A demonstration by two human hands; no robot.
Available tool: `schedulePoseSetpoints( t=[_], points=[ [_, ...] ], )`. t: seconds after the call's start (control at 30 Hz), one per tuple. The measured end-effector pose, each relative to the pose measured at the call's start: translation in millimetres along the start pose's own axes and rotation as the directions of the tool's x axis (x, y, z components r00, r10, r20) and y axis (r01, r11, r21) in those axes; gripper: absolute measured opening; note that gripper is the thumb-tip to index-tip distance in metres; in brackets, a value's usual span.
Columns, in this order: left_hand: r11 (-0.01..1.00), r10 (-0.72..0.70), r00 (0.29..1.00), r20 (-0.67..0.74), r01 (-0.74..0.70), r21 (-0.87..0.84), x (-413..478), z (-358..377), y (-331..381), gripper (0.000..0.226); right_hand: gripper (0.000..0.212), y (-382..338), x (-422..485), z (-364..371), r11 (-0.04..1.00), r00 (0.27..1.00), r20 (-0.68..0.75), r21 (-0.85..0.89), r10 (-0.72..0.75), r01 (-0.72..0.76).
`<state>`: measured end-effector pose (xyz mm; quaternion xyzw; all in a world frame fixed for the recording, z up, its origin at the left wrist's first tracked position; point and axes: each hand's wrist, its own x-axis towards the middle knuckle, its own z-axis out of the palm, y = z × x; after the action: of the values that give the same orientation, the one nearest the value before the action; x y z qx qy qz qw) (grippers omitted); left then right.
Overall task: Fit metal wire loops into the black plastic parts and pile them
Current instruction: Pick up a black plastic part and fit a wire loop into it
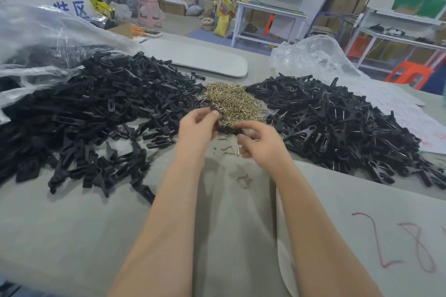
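Note:
A black plastic part (225, 129) is held between both hands over the grey table. My left hand (198, 125) pinches its left end with curled fingers. My right hand (260, 140) grips its right end; whether it also holds a wire loop is hidden by the fingers. Just behind the hands lies a heap of brass-coloured wire loops (231, 100). A big pile of bare black parts (96, 113) spreads to the left. A pile of black parts with wire fitted (342, 125) lies to the right.
A few loose wire loops (243, 181) lie on the grey table cover (84, 236) near my forearms. Clear plastic bags (41, 38) sit at the back left and back right. White paper with red writing (410, 113) lies at the right. Shelving and cartons stand behind.

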<state>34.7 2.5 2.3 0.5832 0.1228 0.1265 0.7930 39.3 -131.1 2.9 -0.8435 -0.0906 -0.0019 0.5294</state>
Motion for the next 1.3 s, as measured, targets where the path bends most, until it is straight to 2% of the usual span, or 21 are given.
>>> schedulePoseSetpoints(
  t=[0.07, 0.13, 0.23, 0.33, 0.43, 0.53, 0.73, 0.83, 0.9, 1.03, 1.3],
  points=[
    [0.984, -0.049, 0.992, 0.118, 0.028, 0.176, 0, 6, -8, 0.016, 0.031, 6, -1, -5, 0.996, 0.996, -0.019, -0.040, -0.082, 0.081],
    [0.963, -0.069, 0.983, 0.172, 0.021, 0.269, -1, 11, -14, 0.018, 0.035, 10, -3, -1, 0.994, 0.994, -0.038, -0.048, -0.105, 0.103],
    [0.970, -0.077, 0.976, 0.204, 0.026, 0.242, -3, 12, -18, 0.005, 0.043, 14, 0, 9, 0.998, 0.991, -0.118, 0.023, -0.063, 0.066],
    [0.975, -0.046, 0.977, 0.207, 0.000, 0.220, -1, 13, -20, 0.013, 0.043, 14, 3, 12, 0.986, 0.976, -0.215, 0.164, 0.034, 0.002],
    [0.981, -0.019, 0.981, 0.191, -0.019, 0.194, 0, 14, -20, 0.013, 0.033, 12, 2, 13, 0.950, 0.970, -0.221, 0.311, 0.099, -0.026],
    [0.987, -0.029, 0.983, 0.183, -0.001, 0.159, 0, 13, -21, 0.007, 0.008, 8, -2, 15, 0.970, 0.978, -0.209, 0.238, 0.008, 0.043],
    [0.992, -0.036, 0.987, 0.156, 0.016, 0.128, 4, 10, -22, 0.013, 0.033, 8, 2, 11, 0.987, 0.982, -0.177, 0.136, -0.060, 0.084],
    [0.988, -0.051, 0.978, 0.202, 0.020, 0.156, 3, 10, -22, 0.016, 0.044, 9, 1, 13, 0.992, 0.985, -0.147, 0.070, -0.091, 0.102],
    [0.988, -0.052, 0.971, 0.234, 0.017, 0.152, 2, 10, -21, 0.015, 0.043, 11, 0, 12, 0.992, 0.976, -0.191, 0.054, -0.104, 0.116],
    [0.992, -0.046, 0.967, 0.251, 0.015, 0.125, -2, 11, -19, 0.026, 0.026, 11, -1, 10, 0.988, 0.965, -0.244, 0.091, -0.095, 0.121],
    [0.992, -0.049, 0.960, 0.274, 0.014, 0.127, -4, 12, -17, 0.022, 0.023, 11, -1, 6, 0.986, 0.953, -0.281, 0.082, -0.114, 0.142]
  ],
)
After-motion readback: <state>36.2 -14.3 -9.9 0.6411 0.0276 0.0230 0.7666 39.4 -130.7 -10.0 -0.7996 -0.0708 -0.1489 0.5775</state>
